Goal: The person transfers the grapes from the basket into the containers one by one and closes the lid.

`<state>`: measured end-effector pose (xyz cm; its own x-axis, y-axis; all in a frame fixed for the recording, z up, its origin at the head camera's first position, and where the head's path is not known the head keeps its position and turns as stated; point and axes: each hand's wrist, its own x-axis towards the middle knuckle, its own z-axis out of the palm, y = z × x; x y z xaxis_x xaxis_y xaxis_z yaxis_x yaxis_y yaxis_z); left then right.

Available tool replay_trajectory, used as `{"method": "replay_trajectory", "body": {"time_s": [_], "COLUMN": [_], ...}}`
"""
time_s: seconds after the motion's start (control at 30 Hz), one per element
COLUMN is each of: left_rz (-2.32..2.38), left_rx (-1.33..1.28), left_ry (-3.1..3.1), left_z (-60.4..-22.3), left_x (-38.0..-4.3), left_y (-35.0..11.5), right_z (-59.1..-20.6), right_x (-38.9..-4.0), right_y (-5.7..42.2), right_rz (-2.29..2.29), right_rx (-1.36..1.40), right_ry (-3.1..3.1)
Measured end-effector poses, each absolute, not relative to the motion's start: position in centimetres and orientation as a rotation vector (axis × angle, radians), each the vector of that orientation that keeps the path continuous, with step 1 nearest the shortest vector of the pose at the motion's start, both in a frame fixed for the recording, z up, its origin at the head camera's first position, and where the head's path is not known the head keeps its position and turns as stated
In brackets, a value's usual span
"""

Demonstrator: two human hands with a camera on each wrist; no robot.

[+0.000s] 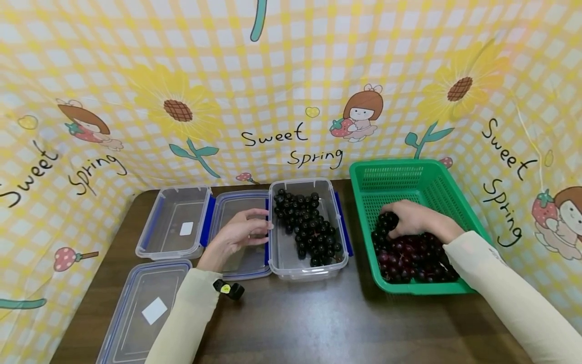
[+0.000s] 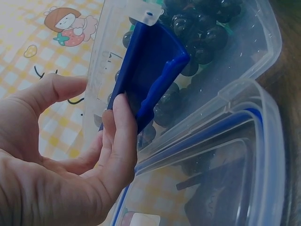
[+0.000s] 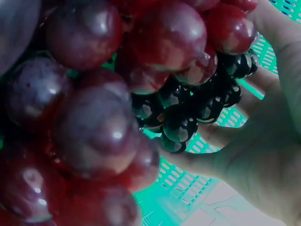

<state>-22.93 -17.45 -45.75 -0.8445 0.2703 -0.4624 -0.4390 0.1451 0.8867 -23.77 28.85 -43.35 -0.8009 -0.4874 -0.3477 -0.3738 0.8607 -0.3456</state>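
Note:
My left hand [image 1: 236,235] is at the left side of a clear plastic container [image 1: 282,270] that holds a bunch of black grapes [image 1: 313,227]. Its fingers [image 2: 123,122] touch the blue latch [image 2: 150,70] hanging on that side, with the thumb by the container's edge. Inside the green basket [image 1: 425,288], my right hand [image 1: 411,218] grips a bunch of black grapes [image 3: 181,120] at the left wall. In the right wrist view, its fingers curl behind the dark berries. Red grapes [image 1: 406,255] lie in the basket's near part, below the hand.
A second clear container [image 1: 170,217] with a white label stands at the back left. One lid [image 1: 247,258] lies between the two containers, and another lid [image 1: 136,308] lies at the front left. A patterned cloth [image 1: 282,101] rises behind the brown table [image 1: 309,323].

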Motion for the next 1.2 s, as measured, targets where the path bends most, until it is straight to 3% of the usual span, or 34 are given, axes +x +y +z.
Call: {"method": "replay_trajectory", "body": {"time_s": [0.63,1.2], "left_rz": [1.759,1.761], "left_rx": [-0.168,-0.158], "left_ry": [1.901,1.903], "left_z": [-45.8,-45.8], "left_x": [-22.7,-22.8], "left_y": [-17.5,-17.5], "right_z": [-43.4,-38.0], "right_x": [-23.9,-22.8], "right_y": [28.4,29.0], "right_rz": [-0.314,-0.314], "right_rx": [-0.565,-0.666], "right_ry": [2.628,2.869]}}
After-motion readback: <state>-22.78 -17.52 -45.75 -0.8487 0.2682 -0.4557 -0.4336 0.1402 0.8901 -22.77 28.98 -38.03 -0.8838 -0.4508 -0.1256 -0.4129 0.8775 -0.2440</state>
